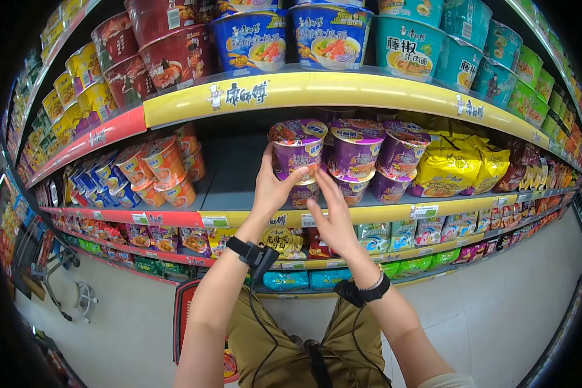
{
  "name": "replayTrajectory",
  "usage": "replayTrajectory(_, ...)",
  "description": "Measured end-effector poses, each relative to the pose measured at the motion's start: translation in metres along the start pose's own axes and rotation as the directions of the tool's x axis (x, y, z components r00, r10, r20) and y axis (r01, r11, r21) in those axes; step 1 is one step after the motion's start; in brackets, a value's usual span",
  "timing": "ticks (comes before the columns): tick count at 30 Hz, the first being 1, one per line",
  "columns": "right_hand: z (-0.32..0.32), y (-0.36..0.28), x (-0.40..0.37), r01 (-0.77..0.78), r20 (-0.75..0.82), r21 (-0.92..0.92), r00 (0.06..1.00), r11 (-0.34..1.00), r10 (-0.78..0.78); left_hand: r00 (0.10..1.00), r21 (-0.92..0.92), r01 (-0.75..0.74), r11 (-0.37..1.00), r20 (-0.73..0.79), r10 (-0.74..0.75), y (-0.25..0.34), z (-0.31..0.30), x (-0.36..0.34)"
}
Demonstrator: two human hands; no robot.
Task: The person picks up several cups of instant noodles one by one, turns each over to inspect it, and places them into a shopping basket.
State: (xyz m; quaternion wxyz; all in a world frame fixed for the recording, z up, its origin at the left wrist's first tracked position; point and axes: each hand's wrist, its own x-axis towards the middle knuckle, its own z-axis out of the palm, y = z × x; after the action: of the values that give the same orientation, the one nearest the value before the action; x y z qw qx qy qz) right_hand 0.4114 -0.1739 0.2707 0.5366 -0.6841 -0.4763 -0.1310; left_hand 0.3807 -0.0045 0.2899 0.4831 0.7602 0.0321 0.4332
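A purple instant noodle cup (297,147) sits on top of another purple noodle cup (303,193) at the left end of the stacked group. My left hand (275,187) is closed on the upper cup, with its fingers along the left side and its thumb across the lower front. With its fingers stretched out, my right hand (333,216) is at the right side of this stack. Its fingertips are by the base of the upper cup, and its thumb is in front of the lower one. More stacked purple cups (355,150) stand just to the right.
Yellow noodle packs (449,165) lie right of the cups; orange noodle cups (163,161) stand to the left. Overhead, a yellow shelf edge (343,89) juts out beneath blue noodle tubs (330,39). A red basket (186,317) is on the floor by my legs.
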Motion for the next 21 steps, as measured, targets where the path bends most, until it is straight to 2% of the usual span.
replayTrajectory(3,0.000,0.004,-0.016,0.034,-0.043,0.012,0.999,0.999,-0.034,0.999,-0.032,0.026,0.999,0.022,-0.025,0.001,0.005,-0.005)
replayTrajectory(5,-0.001,0.015,-0.027,-0.038,-0.061,-0.021,0.997,0.999,0.037,0.999,0.301,-0.011,0.953,-0.030,0.021,-0.002,0.007,-0.012)
replayTrajectory(6,-0.001,0.020,-0.030,-0.100,-0.072,-0.045,0.993,0.994,0.097,0.999,0.165,0.007,0.986,0.033,-0.013,-0.010,0.008,-0.011)
replayTrajectory(7,0.000,0.025,-0.032,-0.106,-0.067,-0.045,0.992,0.993,0.103,0.999,0.165,0.015,0.986,0.034,-0.021,-0.018,0.010,-0.015)
replayTrajectory(9,-0.001,0.031,-0.035,-0.081,-0.026,-0.095,0.997,0.992,0.079,0.993,-0.053,0.024,0.998,0.112,-0.018,-0.023,0.013,-0.024)
replayTrajectory(13,0.002,0.031,-0.035,-0.029,-0.004,-0.269,1.000,0.963,0.029,0.986,0.031,0.116,0.993,0.121,-0.119,-0.025,0.015,-0.024)
replayTrajectory(17,0.006,0.034,-0.035,0.015,-0.021,-0.350,1.000,0.937,-0.024,0.989,0.072,0.083,0.994,0.114,-0.091,-0.033,0.017,-0.025)
replayTrajectory(20,0.009,0.034,-0.037,0.086,0.003,-0.433,0.996,0.897,-0.094,0.982,0.119,0.134,0.984,0.117,-0.147,-0.032,0.017,-0.027)
replayTrajectory(21,0.010,0.034,-0.038,0.107,0.011,-0.462,0.993,0.880,-0.114,0.987,0.035,0.105,0.994,0.117,-0.109,-0.034,0.017,-0.027)
